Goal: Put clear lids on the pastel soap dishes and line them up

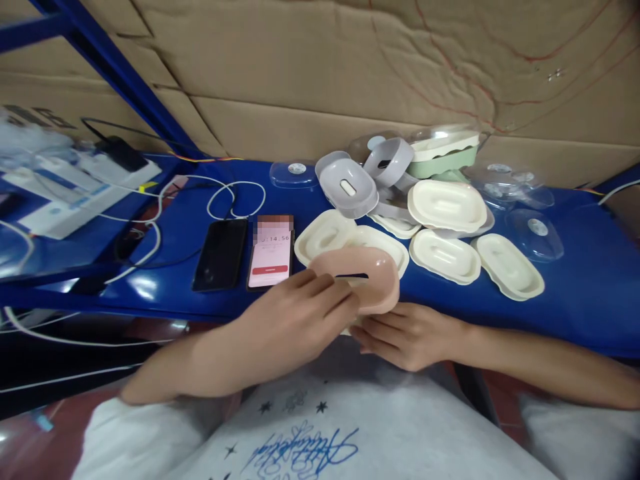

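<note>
A pink oval soap dish (383,280) with a dark slot in its floor is held tilted at the table's front edge. My left hand (305,310) is closed on its near left side, fingers bent over the rim and into the dish. From below and to the right, my right hand (413,333) is closed under the dish, its fingertips partly hidden. A sliver of cream colour shows beneath the dish between the hands; what it belongs to is unclear. Just behind lie cream soap dish trays (325,233), overlapping each other.
Grey soap dishes (345,183), a green dish (445,163) and more cream trays (445,257) are heaped behind. Clear lids (535,233) lie to the right. Two phones (220,253) and white cables (235,183) are on the left, near a power strip (65,207). Cardboard (300,67) backs the blue table.
</note>
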Tool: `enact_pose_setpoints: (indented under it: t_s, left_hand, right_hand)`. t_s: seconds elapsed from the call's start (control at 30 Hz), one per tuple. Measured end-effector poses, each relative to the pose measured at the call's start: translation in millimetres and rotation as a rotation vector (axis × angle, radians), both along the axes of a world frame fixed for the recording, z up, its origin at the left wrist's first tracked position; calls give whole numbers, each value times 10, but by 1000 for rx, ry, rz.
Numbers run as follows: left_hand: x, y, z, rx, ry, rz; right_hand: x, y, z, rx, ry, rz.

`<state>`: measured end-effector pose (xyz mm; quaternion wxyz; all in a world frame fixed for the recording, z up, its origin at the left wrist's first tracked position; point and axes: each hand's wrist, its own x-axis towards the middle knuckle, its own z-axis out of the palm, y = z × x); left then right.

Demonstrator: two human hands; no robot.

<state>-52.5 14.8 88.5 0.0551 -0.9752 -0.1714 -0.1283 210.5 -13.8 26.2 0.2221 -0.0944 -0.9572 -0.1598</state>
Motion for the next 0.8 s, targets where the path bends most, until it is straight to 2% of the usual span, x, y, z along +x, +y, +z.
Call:
enact_pose_setpoints:
  t_s: [0.1,0.13,0.2,0.27,0.33,0.5,0.67,0.73,0.8]
  left_hand:
    - [-26,-216,-145,9,-94,38]
    - [-34,-283,-208,5,-120,38]
    - [-40,-391,-340,-8,-164,17]
    - [-31,-446,-465,-17,-202,9]
    - [-20,-446,-570,-28,-232,40]
    - [-56,-284,-743,-118,-265,106]
    - [-102,-131,-872,-237,-315,72]
    - [-97,-110,-898,-261,-327,77]
    - [-88,-102,-903,-276,-345,78]
  right_hand:
    - [129,-83,-39,166,170,178]
    - [172,-129,-66,187,226,191]
    - [234,-225,-126,125,263,57]
    - [252,-293,-175,-35,170,-188]
    - [233,-317,-201,-179,66,-338]
    - [168,-288,-185,-371,43,-384]
    - [232,-109,17,-369,40,-351]
    - [239,90,170,-290,53,-372]
    - [167,358,332,-163,17,-450]
